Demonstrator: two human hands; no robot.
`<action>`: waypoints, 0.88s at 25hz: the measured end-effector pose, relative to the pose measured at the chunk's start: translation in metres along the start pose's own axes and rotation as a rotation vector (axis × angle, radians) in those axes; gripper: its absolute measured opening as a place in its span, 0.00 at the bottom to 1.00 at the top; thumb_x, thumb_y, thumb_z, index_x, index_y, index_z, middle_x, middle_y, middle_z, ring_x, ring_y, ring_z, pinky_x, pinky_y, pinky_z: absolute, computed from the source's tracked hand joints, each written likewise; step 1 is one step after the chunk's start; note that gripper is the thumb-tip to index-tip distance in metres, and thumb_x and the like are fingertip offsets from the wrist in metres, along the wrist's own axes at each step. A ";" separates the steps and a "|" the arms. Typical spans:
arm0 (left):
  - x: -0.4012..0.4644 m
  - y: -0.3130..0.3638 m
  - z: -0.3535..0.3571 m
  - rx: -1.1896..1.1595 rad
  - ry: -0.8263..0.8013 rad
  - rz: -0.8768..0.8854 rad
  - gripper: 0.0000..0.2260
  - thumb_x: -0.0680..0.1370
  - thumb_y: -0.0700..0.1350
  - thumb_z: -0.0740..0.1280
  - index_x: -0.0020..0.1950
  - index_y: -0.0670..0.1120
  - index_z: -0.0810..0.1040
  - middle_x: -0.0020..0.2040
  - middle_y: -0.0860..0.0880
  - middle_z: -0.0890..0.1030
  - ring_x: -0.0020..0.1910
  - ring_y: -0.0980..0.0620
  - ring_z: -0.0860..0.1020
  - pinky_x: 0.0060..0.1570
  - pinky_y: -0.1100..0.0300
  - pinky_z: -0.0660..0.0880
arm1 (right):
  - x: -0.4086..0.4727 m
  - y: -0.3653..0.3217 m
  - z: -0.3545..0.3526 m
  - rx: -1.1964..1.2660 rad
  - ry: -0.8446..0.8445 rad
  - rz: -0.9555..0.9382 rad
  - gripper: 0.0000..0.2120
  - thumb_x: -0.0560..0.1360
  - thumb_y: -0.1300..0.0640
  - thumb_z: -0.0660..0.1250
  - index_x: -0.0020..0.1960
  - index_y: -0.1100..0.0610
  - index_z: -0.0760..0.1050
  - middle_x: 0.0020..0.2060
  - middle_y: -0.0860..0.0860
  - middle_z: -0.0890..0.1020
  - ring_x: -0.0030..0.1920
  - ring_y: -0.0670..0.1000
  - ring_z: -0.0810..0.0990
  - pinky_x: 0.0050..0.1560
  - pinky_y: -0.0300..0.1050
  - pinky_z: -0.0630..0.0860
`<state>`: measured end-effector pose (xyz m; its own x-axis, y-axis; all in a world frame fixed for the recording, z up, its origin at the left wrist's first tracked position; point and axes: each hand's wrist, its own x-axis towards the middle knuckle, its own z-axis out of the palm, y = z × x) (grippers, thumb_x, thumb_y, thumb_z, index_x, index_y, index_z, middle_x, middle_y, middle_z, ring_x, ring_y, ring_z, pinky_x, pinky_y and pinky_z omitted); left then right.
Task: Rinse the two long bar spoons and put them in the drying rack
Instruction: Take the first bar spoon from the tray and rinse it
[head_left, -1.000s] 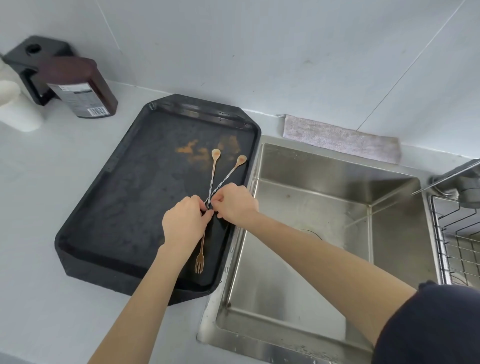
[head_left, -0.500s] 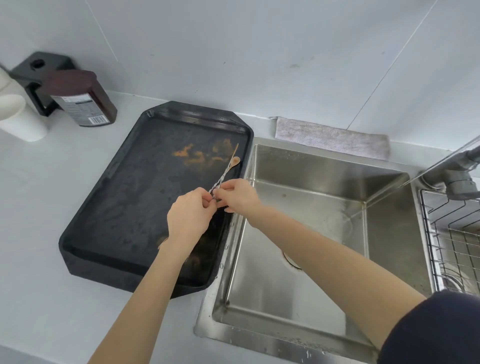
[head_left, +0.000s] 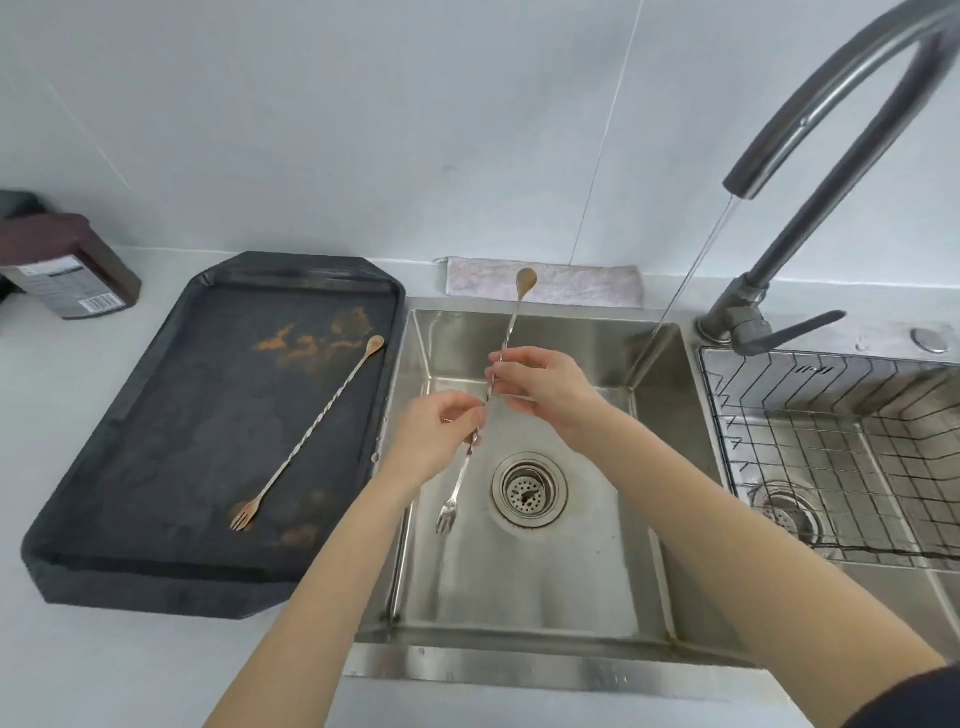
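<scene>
We see both hands pinching one bar spoon (head_left: 497, 374) over the sink (head_left: 571, 571), left hand (head_left: 439, 439) low, right hand (head_left: 540, 387) mid-shaft, prob. steadying it toward the water stream (head_left: 685, 291); 2nd spoon (head_left: 311, 436) waits on tray (head_left: 156, 582), rack (head_left: 831, 441) w/o spoons.

- held bar spoon (head_left: 503, 358): twisted shaft hidden where left hand (head_left: 434, 441) and right hand (head_left: 540, 387) close round it.
- faucet (head_left: 810, 156): arch top cut off by upper right edge.
- drying rack (head_left: 841, 447): right part cut off by edge.
- brown bottle (head_left: 67, 270): label text too small to read; left side cut off.
- right sleeve (head_left: 914, 701): cut off at corner.
</scene>
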<state>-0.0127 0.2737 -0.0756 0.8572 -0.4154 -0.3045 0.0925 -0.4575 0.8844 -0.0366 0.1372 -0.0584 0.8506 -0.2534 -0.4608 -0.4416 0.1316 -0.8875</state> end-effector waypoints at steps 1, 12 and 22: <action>0.000 0.003 0.011 -0.029 -0.027 0.002 0.06 0.76 0.38 0.65 0.50 0.38 0.79 0.33 0.52 0.77 0.21 0.67 0.74 0.28 0.79 0.69 | -0.004 0.001 -0.012 0.006 0.023 -0.004 0.09 0.75 0.62 0.64 0.55 0.58 0.75 0.38 0.47 0.79 0.38 0.42 0.78 0.39 0.34 0.72; 0.002 0.031 0.104 -0.087 -0.228 -0.058 0.10 0.79 0.39 0.61 0.55 0.37 0.77 0.35 0.53 0.77 0.31 0.58 0.75 0.26 0.79 0.69 | -0.026 0.013 -0.115 0.084 0.207 -0.044 0.07 0.75 0.61 0.64 0.42 0.51 0.75 0.39 0.47 0.80 0.38 0.43 0.77 0.37 0.33 0.71; 0.014 0.029 0.128 -0.180 -0.224 -0.184 0.04 0.77 0.45 0.65 0.42 0.49 0.77 0.35 0.54 0.78 0.29 0.64 0.76 0.29 0.77 0.70 | -0.005 0.016 -0.131 0.064 0.237 -0.042 0.08 0.74 0.63 0.67 0.39 0.52 0.73 0.36 0.48 0.78 0.35 0.43 0.76 0.35 0.34 0.71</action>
<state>-0.0628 0.1540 -0.0997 0.6870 -0.5102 -0.5175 0.3402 -0.4034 0.8494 -0.0856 0.0148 -0.0702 0.7741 -0.4764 -0.4169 -0.3815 0.1746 -0.9077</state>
